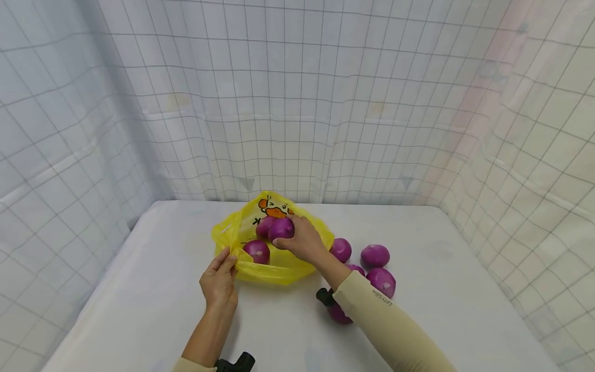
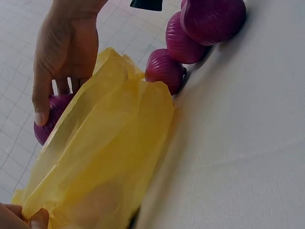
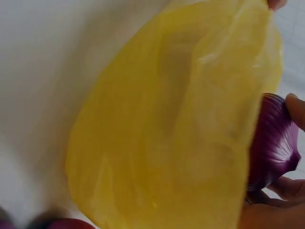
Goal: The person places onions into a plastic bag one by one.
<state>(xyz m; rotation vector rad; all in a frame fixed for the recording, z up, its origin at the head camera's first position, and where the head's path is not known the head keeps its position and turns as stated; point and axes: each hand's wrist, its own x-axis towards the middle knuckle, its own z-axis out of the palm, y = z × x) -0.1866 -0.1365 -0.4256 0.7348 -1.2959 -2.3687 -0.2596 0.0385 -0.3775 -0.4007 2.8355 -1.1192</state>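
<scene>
A yellow plastic bag with a printed cartoon duck lies with its mouth spread wide on the table. My left hand pinches the bag's near left rim between thumb and fingers. Over the bag's mouth, my right hand grips a purple onion, thumb on the near side. Two other onions are inside: one onion near the left hand, another onion just behind the held one. In the right wrist view, the bag's side hides part of the held onion.
Several more onions lie right of the bag, among them one by its rim and a farther onion; the right forearm partly covers some. A white cloth covers the table. Gridded white curtains enclose the back and sides.
</scene>
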